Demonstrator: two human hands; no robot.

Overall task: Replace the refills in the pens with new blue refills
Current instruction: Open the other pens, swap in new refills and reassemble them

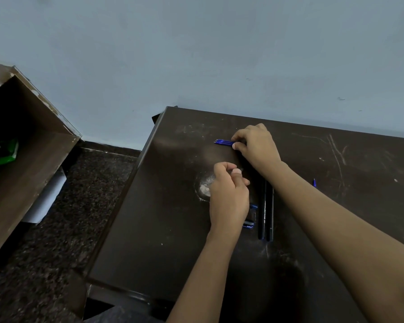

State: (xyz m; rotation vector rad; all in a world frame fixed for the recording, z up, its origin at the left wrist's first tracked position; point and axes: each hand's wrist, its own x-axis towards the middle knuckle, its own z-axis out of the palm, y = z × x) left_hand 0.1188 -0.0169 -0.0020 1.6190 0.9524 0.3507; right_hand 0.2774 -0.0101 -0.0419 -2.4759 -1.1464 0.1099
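Note:
On the dark brown table [168, 229], my right hand [257, 145] pinches a small bundle of blue refills [224, 142] near the far edge; their tips point left. My left hand [229, 194] hovers nearer me with its fingers curled, and whether it holds anything is hidden. Two black pens [266, 213] lie side by side, running toward me, partly under my right forearm. Blue pen parts [251, 215] show just behind my left wrist. One more blue refill tip [314, 183] peeks out to the right of my right forearm.
A pale scuffed patch [204, 188] marks the tabletop beside my left hand. To the left stands a brown wooden shelf unit [33, 159] with a green packet [4, 153] inside. Speckled dark floor [68, 229] lies between them. A grey-blue wall [196, 54] backs the table.

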